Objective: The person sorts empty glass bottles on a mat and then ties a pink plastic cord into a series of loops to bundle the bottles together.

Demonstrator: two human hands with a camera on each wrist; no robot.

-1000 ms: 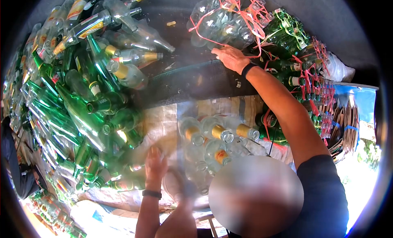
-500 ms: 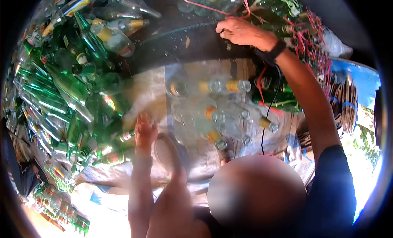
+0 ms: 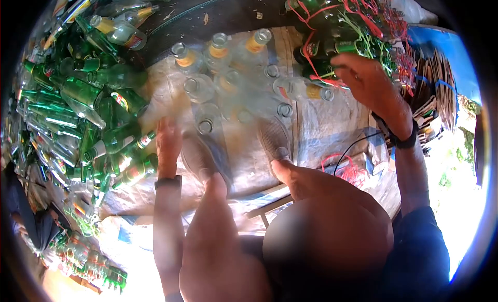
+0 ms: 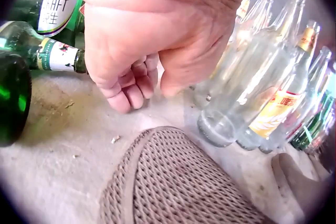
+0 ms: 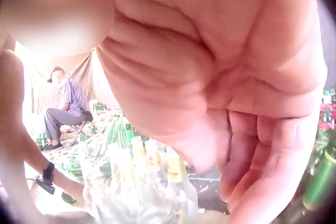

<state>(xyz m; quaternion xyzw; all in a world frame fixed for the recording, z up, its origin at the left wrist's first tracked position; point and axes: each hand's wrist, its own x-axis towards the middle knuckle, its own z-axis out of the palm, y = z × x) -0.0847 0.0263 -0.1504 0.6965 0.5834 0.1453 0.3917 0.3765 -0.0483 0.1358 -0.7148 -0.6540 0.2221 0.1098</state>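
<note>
Several clear bottles with gold neck labels [image 3: 218, 52] stand grouped on the pale sacking in front of the shoes; one at their right [image 3: 298, 89] tilts outward. My left hand [image 3: 168, 146] hangs between this group and a heap of green bottles [image 3: 78, 94]. In the left wrist view, that hand [image 4: 152, 29] has loosely curled fingers and nothing in them. My right hand [image 3: 371, 86] is raised beside green bottles bound with red and green ties [image 3: 358, 45]. The right wrist view shows this hand [image 5: 226, 77] with fingers loosely bent, holding nothing.
Two shoes [image 3: 205, 159] rest on the sacking [image 3: 332, 123], close to the standing bottles. Red string [image 3: 347, 172] and a black cord lie at the right. Bundled cardboard [image 3: 443, 94] stands farther right. Another person [image 5: 68, 100] sits in the background of the right wrist view.
The head view has shifted toward the shoes and standing bottles. My right hand has moved away from the tied clear bottles, back toward my body. My left hand remains beside the green heap.
</note>
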